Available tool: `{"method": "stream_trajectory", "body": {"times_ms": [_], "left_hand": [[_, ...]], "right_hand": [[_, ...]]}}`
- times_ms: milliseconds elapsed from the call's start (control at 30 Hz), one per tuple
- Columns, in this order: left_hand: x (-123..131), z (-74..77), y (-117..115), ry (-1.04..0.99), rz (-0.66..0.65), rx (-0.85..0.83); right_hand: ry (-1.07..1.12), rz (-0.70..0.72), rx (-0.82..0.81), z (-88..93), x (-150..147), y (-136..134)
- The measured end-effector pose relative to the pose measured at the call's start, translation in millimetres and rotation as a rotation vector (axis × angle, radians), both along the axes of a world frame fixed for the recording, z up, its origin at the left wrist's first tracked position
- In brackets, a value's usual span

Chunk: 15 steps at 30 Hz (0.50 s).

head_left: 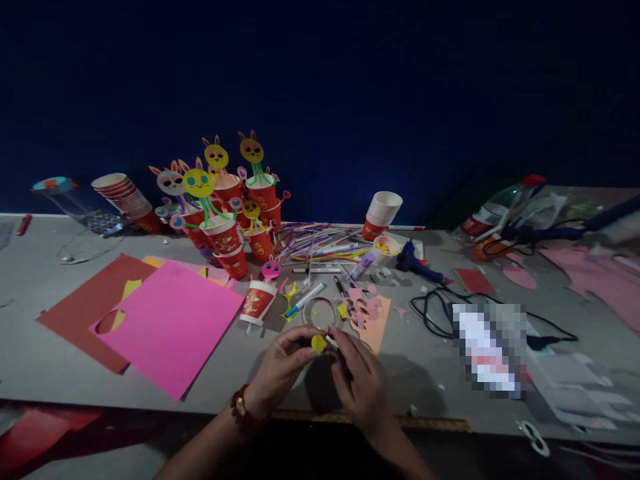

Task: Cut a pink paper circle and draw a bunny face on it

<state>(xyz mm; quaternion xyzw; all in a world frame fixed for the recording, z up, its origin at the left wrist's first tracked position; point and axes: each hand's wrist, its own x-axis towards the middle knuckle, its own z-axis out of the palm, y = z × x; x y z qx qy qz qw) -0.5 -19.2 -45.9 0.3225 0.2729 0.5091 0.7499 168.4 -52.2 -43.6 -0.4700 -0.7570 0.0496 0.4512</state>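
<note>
Yellow is what I pick out first on my feed: a small round yellow disc [319,343] pinched between the thumb and fingertips of the left hand [281,365], which are closed on its left edge. The right hand [361,383] meets it from the other side, its fingers curled in against the disc's right edge. A thin pale tip shows there too, and I cannot tell whether those fingers grip the disc or only that tip. A red beaded bracelet [241,405] sits on the left wrist.

Just beyond the fingertips a clear tape ring [320,311] lies flat on the grey table [50,360]. Just beyond the right fingers lies a peach paper [376,321] with shapes cut out of it. Beyond the left fingers and a little outward stands a red paper cup [257,301] with a pink face on a stick, and a blue-tipped marker [306,299] lies beside it. Farther out on the left side lies a pink sheet [170,323], overlapping a red one.
</note>
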Motion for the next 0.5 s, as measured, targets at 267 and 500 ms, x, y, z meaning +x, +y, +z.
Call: {"method": "stream_trajectory", "body": {"times_ms": [267, 500], "left_hand": [[-1.4, 0.0, -0.3, 0.061, -0.006, 0.013], [-2.9, -5.3, -1.0, 0.135, -0.013, 0.082]], "right_hand": [[0.319, 0.08, -0.11, 13.2, -1.9, 0.0], [0.453, 0.087, -0.202, 19.3, -5.8, 4.2]]}}
